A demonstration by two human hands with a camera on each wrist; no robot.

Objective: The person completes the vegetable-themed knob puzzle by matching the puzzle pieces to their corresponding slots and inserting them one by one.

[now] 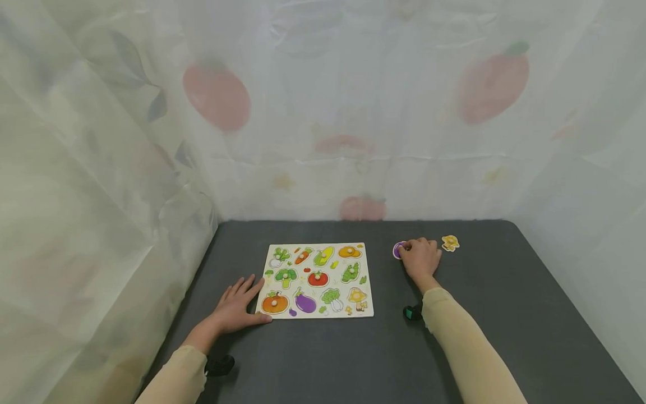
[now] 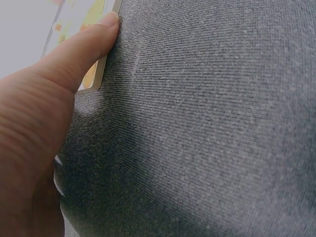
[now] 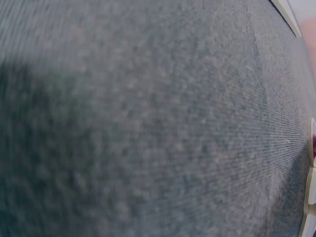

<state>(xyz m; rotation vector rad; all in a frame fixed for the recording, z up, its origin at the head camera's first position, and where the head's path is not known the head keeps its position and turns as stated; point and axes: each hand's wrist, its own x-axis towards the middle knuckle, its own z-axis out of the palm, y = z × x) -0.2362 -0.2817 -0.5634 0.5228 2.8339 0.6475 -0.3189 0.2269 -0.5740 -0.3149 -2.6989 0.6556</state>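
A pale wooden vegetable puzzle board (image 1: 296,283) lies on the dark table, with pictured pieces such as a tomato (image 1: 318,279) and an eggplant (image 1: 305,303). My left hand (image 1: 234,310) rests spread at its left edge, the thumb (image 2: 101,37) lying on the near corner and the fingers straight along the side. Right of the board, my right hand (image 1: 421,258) bends down with its fingertips pinching a round purple puzzle piece (image 1: 397,251) with a white border. The hand hides part of that piece. Just beyond the knuckles lies a yellow puzzle piece (image 1: 450,243).
Pale printed curtains (image 1: 353,112) rise behind the table and at both sides. The dark table (image 1: 323,359) has a ribbed cloth-like surface. Black wrist devices (image 1: 219,366) sit by both sleeves. In the right wrist view, piece edges (image 3: 309,197) show at the right margin.
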